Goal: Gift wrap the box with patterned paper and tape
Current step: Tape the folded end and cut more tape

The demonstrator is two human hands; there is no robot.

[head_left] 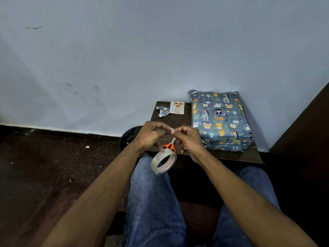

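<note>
Both hands — left hand (151,134), right hand (188,138) — pinched a sticky, flimsy clear tape strip (172,129); the clear tape roll (163,164) dangled — best handled by its edges.

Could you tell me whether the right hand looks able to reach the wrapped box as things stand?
Probably yes: the right hand is just beside the wrapped box with nothing between them, though it pinches a tape piece.

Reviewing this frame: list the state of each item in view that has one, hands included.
Box: covered in patterned paper, lying on the table by the wall.
Tape roll: hanging from the left hand.
Right hand: fingertips pinched, meeting the left hand's.
Scissors: on the table, blades closed.
Paper scrap: crumpled, on the table.
Card: lying flat beside the scrap.
</note>
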